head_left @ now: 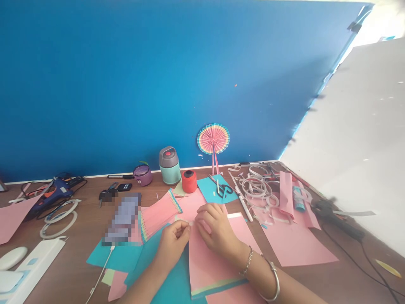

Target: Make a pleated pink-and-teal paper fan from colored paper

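Observation:
A pink paper sheet [215,261] with a yellow and teal band on its near edge lies before me. A white strip [234,215] shows along its far edge. At the sheet's far left corner, my left hand [174,242] is closed in a pinch. My right hand [218,232] bends over the same edge, fingers curled close to the left fingertips. What either set of fingertips grips is too small to make out. Left of the hands is a pleated pink paper piece [161,214] with patterned borders. Teal paper [171,270] lies underneath.
A round paper fan [213,139] leans on the blue wall. Scissors [221,185], a red thread spool [189,182], a food flask [170,166] and a purple cup [142,174] stand behind. Tape coils [256,185] lie right; a phone [123,217], glue gun [57,192] and power strip [39,270] left.

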### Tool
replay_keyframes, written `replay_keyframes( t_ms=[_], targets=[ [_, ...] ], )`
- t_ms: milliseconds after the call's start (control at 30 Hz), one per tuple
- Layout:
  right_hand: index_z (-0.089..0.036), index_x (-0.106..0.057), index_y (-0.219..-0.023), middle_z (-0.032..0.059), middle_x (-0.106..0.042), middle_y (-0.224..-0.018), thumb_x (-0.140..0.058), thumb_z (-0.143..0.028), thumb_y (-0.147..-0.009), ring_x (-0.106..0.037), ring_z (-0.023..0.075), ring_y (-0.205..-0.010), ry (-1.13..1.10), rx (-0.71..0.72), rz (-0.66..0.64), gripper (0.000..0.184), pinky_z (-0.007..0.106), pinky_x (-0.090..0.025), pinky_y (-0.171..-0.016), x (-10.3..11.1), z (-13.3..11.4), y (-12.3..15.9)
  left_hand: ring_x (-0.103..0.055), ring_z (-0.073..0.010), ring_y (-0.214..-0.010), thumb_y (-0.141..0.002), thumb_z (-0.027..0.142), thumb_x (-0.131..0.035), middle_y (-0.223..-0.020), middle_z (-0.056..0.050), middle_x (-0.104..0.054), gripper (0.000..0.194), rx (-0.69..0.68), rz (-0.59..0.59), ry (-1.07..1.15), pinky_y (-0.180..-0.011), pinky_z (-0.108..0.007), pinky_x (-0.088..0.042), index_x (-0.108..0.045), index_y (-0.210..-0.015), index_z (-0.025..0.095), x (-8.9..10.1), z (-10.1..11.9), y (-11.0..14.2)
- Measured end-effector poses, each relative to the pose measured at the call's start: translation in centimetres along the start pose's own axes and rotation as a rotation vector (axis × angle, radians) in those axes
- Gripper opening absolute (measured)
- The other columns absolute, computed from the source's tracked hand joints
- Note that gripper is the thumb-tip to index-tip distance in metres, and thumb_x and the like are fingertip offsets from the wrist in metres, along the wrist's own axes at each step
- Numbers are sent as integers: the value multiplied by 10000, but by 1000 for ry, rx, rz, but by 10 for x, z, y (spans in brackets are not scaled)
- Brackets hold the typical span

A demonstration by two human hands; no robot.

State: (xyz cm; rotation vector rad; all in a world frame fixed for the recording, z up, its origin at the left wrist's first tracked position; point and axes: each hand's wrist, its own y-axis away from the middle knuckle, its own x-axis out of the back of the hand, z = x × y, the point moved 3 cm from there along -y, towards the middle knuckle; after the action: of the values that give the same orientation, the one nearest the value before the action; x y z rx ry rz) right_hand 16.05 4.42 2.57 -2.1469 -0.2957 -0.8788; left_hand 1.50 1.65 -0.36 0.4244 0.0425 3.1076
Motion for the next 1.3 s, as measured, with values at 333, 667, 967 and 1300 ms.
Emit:
replay_keyframes(
  t_ms=[333, 667, 967, 1300],
  targets=[
    [-170, -571, -805, 58, -613, -968, -465, -73, -839, -491, 186, -900, 110, 110, 8, 148, 345, -311, -760, -7, -7, 4, -378, -92, -447, -799, 378, -465, -511, 63, -391, 262, 2, 5, -41, -435, -208, -289, -544, -657, 173, 0, 5, 3],
    [-177, -576, -765, 47, -633, -924, -456, -47, -821, -494, 174, -845, 114, 143, -6, 185, 336, -330, -726, -8, -7, 3, -401, -106, -527, -850, 343, -427, -571, 39, -455, 260, -70, -7, -153, -497, -211, -304, -542, -689, 175, -2, -2, 4],
    [-187, -587, -743, 27, -651, -909, -521, -50, -766, -513, 173, -833, 47, 96, -13, 155, 334, -337, -714, -7, -5, 3, -429, -113, -527, -864, 319, -408, -582, 24, -504, 249, -126, -18, -215, -505, -213, -323, -568, -731, 181, -3, -6, 5],
    [-191, -596, -721, 26, -652, -897, -524, -61, -758, -522, 168, -819, 44, 85, -21, 153, 330, -354, -718, -7, -5, 4, -452, -114, -500, -836, 312, -451, -565, 20, -552, 242, -145, 12, -202, -484, -209, -334, -607, -704, 183, -3, 3, 7]
  ],
)
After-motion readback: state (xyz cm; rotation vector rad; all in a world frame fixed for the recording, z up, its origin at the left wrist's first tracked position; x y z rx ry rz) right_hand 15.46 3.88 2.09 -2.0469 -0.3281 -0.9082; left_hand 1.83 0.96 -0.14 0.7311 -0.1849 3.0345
